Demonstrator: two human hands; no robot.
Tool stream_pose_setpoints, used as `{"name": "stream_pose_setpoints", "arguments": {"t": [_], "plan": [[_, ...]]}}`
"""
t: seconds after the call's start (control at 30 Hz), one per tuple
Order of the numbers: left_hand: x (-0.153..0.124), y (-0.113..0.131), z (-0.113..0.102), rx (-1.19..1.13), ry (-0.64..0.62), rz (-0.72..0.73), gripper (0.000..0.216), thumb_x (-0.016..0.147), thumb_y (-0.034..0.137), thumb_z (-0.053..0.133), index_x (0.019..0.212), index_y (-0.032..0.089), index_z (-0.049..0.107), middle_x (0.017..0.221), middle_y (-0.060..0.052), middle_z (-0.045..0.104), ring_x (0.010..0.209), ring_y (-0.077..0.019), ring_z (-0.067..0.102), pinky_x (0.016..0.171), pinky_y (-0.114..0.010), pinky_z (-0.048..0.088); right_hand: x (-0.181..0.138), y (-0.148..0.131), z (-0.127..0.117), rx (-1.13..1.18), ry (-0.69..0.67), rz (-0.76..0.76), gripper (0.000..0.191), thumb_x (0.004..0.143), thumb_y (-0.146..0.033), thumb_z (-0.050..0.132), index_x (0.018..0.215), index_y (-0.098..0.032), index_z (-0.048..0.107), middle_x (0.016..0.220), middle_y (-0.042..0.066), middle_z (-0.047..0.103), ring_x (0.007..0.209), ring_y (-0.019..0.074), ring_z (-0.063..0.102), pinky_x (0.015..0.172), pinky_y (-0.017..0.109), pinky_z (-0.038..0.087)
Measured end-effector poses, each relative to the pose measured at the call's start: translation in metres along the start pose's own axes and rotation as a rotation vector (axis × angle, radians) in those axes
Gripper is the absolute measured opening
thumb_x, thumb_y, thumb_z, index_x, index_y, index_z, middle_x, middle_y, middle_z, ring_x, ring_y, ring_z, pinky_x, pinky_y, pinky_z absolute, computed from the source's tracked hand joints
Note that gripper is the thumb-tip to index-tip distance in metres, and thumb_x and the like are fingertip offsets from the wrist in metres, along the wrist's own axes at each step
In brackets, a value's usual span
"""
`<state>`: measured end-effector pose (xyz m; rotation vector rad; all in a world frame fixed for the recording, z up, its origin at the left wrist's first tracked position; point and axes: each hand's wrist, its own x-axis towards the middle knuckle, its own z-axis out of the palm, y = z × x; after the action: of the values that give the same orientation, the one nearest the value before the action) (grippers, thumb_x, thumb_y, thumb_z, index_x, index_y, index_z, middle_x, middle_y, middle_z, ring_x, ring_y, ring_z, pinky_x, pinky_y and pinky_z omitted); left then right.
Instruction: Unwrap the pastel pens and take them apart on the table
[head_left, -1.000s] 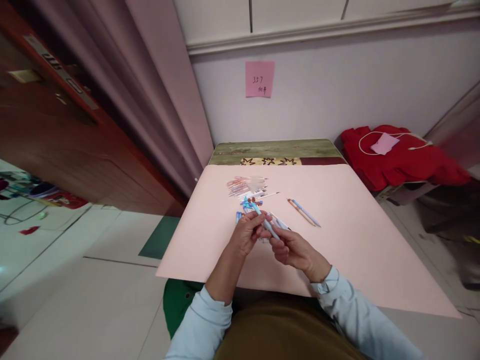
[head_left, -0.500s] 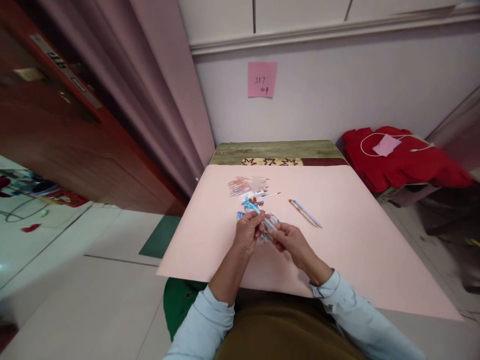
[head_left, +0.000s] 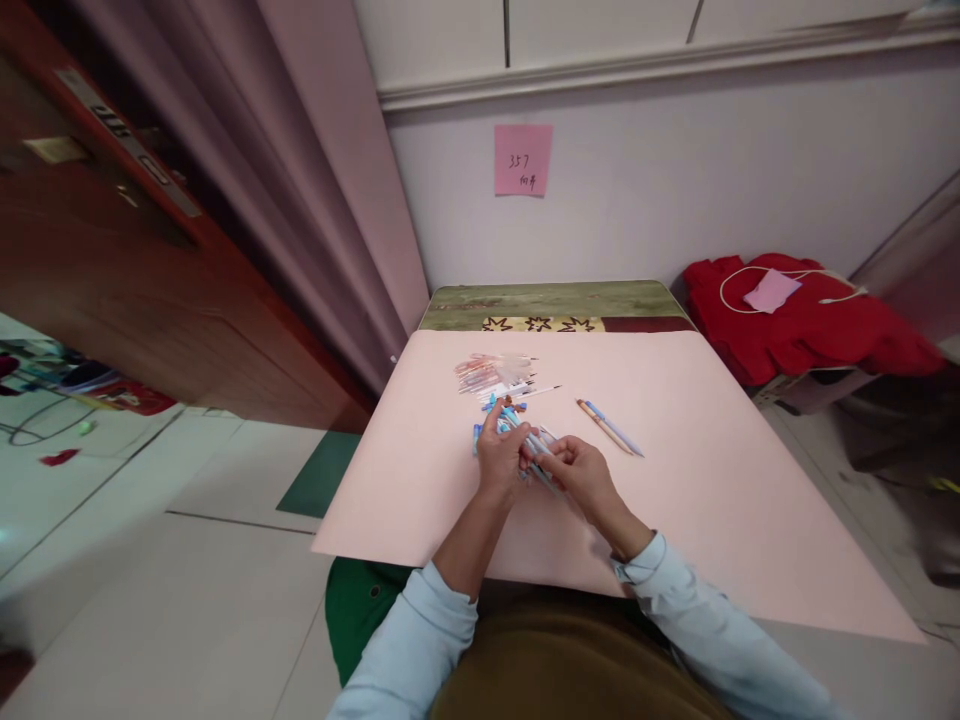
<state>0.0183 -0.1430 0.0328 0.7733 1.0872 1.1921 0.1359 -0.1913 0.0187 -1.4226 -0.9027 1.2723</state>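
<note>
Both hands grip one pale blue pen above a pen pile.
The left hand point(head_left: 499, 460) and right hand point(head_left: 581, 472) pinch the pen point(head_left: 531, 443) with their fingers over the pink worktop point(head_left: 712, 500); the wall's pink note point(head_left: 523, 160) reads "357".

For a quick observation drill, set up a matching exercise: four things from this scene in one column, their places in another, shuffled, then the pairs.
Things:
1. sticky note
2. red cloth
3. pair of pens
4. blue pen

Places:
A. lying alone on the pink sheet, right of the pile
B. held between the left hand and right hand
C. stuck on the wall
D. heaped beside the table, to the right

Pairs: 1-C, 2-D, 3-A, 4-B
</note>
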Motion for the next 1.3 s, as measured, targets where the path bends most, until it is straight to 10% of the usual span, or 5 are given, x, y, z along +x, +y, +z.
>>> {"name": "stream_pose_setpoints", "arguments": {"t": [0.27,0.6,1.0,1.3], "plan": [[0.01,-0.001,0.001,0.049,0.015,-0.015,0.08,0.072,0.027,0.071,0.143,0.016,0.037,0.063,0.003,0.065,0.035,-0.0072,0.046,0.034,-0.018,0.032,0.013,-0.003,-0.003,-0.019,-0.181,0.126,0.047,0.081,-0.062,0.055,0.068,-0.017,0.06,0.054,0.0,0.058,0.042,0.0095,0.045,0.042,0.024,0.032],[0.025,-0.002,-0.003,0.032,0.077,0.022,0.074,0.07,0.027,0.073,0.136,0.015,0.042,0.072,-0.001,0.068,0.038,-0.0069,0.05,0.034,-0.016,0.032,0.024,-0.006,-0.005,-0.475,0.112,-0.144,0.027,0.067,-0.043,0.07,0.074,-0.021,0.058,0.067,0.0,0.065,0.058,0.0145,0.056,0.054,0.024,0.037],[0.02,-0.008,-0.014,0.408,0.006,0.21,0.048,0.076,0.024,0.064,0.123,0.024,0.054,0.051,0.008,0.054,0.041,-0.0112,0.05,0.045,-0.02,0.038,0.012,-0.018,-0.016,-1.041,0.163,-0.179,0.024,0.086,-0.044,0.055,0.077,-0.022,0.059,0.065,0.002,0.063,0.063,0.016,0.055,0.055,0.026,0.022],[0.017,-0.004,-0.021,0.583,-0.003,0.422,0.038,0.083,0.028,0.062,0.121,0.026,0.054,0.073,0.001,0.067,0.058,-0.0136,0.057,0.063,-0.022,0.041,0.004,-0.024,-0.012,-1.178,0.167,-0.188,0.027,0.09,-0.045,0.052,0.081,-0.021,0.061,0.072,0.004,0.067,0.066,0.0173,0.058,0.055,0.028,0.02]]}}
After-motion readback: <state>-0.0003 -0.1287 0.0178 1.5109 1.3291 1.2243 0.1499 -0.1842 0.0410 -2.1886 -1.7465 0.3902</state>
